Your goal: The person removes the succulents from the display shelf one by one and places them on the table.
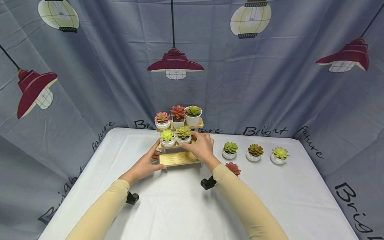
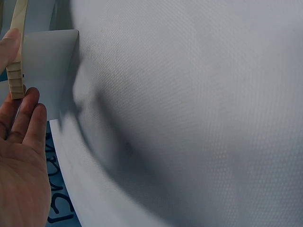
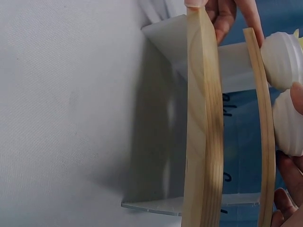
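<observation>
A three-tier wooden plant stand point(image 1: 179, 158) stands on the white table. My left hand point(image 1: 144, 166) grips the left end of its lowest board, thumb in front and fingers behind. On the middle tier, my right hand point(image 1: 202, 148) pinches the white pot of a green succulent point(image 1: 183, 133). Beside that pot, to its left, sits a yellow-green succulent point(image 1: 168, 137). The top tier bears a pink succulent point(image 1: 162, 120), a red succulent point(image 1: 178, 113) and a green succulent point(image 1: 193, 115). In the right wrist view, the white pots point(image 3: 289, 124) meet the middle board.
Right of the stand, a green succulent point(image 1: 230, 149), a reddish-green succulent point(image 1: 254, 152) and a yellow-green succulent point(image 1: 279, 154) stand in a row. A red succulent point(image 1: 233, 168) is partly hidden by my right sleeve. A grey-blue curtain point(image 1: 213, 99) hangs behind the table.
</observation>
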A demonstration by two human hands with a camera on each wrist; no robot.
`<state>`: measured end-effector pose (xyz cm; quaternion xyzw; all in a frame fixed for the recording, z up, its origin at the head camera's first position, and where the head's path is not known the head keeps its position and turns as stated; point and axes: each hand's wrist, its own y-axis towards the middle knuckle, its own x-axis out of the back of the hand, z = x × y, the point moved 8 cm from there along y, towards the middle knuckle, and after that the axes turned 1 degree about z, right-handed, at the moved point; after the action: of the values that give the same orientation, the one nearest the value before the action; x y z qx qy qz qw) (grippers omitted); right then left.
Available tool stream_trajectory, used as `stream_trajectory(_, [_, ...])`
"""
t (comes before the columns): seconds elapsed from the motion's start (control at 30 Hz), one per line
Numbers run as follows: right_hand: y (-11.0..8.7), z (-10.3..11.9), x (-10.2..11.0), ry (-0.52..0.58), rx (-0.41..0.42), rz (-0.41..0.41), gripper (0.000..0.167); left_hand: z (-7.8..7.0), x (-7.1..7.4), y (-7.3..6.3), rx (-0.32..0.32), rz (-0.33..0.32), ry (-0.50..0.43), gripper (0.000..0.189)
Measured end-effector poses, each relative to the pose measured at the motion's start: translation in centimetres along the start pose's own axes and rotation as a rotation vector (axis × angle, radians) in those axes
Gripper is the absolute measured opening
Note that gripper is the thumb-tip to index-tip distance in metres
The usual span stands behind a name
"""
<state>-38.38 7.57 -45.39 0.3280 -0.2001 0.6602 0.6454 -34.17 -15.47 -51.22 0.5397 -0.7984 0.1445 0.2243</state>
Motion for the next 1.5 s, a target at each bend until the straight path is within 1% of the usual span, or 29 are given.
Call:
stream_trajectory(0.2, [0.1, -0.1, -0.1, 0.003, -0.011, -0.004, 0.079, 0.0, 0.0, 0.1, -0.005, 0.0, 0.005, 0.112])
stream_trajectory(0.53, [0.1, -0.1, -0.1, 0.018, -0.023, -0.003, 0.077, -0.1, 0.0, 0.0, -0.005, -0.001, 0.003, 0.112])
stream_trajectory(0.7, [0.0, 0.0, -0.2, 0.035, -0.027, 0.001, 0.076, 0.0, 0.1, -0.1, 0.012, -0.01, 0.017, 0.114])
stream_trajectory(0.83, [0.0, 0.0, -0.1, 0.042, -0.028, -0.003, 0.075, 0.1, 0.1, -0.1, 0.015, -0.008, 0.02, 0.113])
stream_trajectory(1.03, [0.0, 0.0, -0.1, 0.047, -0.032, -0.006, 0.076, 0.2, 0.1, 0.1, 0.016, 0.003, 0.001, 0.113])
stream_trajectory(1.27, [-0.2, -0.2, 0.3, 0.077, -0.033, -0.027, 0.079, 0.0, 0.0, 0.0, 0.014, 0.008, -0.011, 0.113])
stream_trajectory(1.5, [-0.5, -0.5, 1.0, 0.075, -0.04, -0.016, 0.079, 0.0, 0.0, 0.0, 0.017, 0.009, -0.009, 0.112])
